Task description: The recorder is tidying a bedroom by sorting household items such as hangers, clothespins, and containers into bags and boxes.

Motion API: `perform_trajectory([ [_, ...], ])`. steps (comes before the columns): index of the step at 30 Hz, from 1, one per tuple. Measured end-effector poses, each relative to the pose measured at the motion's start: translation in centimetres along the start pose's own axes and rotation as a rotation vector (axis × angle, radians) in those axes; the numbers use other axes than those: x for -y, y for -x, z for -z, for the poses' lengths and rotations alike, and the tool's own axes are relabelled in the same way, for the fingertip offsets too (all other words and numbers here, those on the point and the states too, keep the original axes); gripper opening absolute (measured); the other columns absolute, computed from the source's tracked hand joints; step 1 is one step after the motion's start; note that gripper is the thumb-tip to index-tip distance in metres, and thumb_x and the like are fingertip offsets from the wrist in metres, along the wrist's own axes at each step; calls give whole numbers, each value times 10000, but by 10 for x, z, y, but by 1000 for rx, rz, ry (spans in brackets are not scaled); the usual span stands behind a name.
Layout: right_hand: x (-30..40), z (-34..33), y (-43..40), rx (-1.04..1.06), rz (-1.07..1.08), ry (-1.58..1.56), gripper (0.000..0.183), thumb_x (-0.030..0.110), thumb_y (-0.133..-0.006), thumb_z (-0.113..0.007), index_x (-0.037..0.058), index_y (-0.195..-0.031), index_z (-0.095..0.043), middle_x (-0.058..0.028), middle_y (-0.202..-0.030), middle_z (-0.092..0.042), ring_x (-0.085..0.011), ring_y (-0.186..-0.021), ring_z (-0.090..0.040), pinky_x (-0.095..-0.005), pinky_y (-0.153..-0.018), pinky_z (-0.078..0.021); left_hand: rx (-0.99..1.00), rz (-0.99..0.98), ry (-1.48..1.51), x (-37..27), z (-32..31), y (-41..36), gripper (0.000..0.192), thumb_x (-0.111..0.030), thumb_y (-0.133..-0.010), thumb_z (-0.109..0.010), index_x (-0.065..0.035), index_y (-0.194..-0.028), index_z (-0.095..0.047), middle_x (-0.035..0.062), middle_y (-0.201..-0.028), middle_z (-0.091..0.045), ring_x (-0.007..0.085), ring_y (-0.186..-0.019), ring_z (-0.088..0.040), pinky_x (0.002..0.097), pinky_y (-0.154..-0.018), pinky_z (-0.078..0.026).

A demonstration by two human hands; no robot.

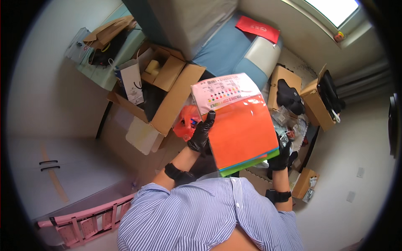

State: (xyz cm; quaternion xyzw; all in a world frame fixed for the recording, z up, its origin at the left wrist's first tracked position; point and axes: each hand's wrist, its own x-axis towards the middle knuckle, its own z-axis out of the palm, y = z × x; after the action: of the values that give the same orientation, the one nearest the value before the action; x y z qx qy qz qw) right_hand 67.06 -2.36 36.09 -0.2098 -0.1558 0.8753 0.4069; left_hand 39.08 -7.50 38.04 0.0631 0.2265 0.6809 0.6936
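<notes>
Both my hands wear black gloves and hold a pack of coloured copy paper (241, 128) between them, in front of my chest. An orange sheet lies on top, with blue and green edges showing at the near end; clear film and a pale printed label cover the far end. My left hand (201, 135) grips the pack's left side, its thumb on top. My right hand (280, 157) is at the near right corner, its fingers mostly hidden beneath and beside the pack. A red plastic bag (186, 124) with small things in it lies beyond my left hand.
Left of the pack stands an open cardboard box (176, 100) holding a white paper bag (132, 83). A blue and cream cushioned seat (220, 47) bears a red pouch (257, 28). More cardboard boxes (284, 80) are at right. A pink folding ladder (91, 222) lies lower left.
</notes>
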Motion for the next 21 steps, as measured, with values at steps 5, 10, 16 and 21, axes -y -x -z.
perform_trajectory([
  [5, -50, -48, -13, 22, -86, -214, 807, 643, -724, -431, 107, -1303, -263, -84, -1340, -286, -278, -1206, -301, -418, -999, -228, -39, -179, 30, -4, -20, 5, 438, -258, -867, -473, -22, -1217, -353, 84, -1188, -445, 182, -1049, -465, 303, -867, -411],
  [10, -71, -80, -32, -257, -192, 97, 545, 335, -776, -578, 76, -1215, -385, -70, -1167, -480, -231, -1072, -457, -378, -901, -372, -279, -449, -359, 13, 7, 2, 442, -273, -852, -501, -17, -1192, -380, 67, -1145, -467, 156, -1015, -471, 294, -844, -407],
  [16, -67, -75, -37, -399, 17, 561, 319, 30, -695, -648, -11, -998, -556, -73, -916, -600, -173, -795, -594, -296, -725, -471, -350, -393, -440, 5, 41, 13, 300, -103, -780, -583, 6, -1054, -525, 44, -969, -563, 137, -906, -521, 267, -802, -420],
  [21, -62, -98, -26, -406, 30, 542, 269, 5, -683, -644, -16, -944, -582, -71, -870, -608, -163, -754, -597, -294, -704, -478, -132, -153, 345, -31, 24, 23, 408, -177, -843, -501, -15, -1198, -385, 116, -1130, -494, 229, -1020, -485, 346, -887, -388],
])
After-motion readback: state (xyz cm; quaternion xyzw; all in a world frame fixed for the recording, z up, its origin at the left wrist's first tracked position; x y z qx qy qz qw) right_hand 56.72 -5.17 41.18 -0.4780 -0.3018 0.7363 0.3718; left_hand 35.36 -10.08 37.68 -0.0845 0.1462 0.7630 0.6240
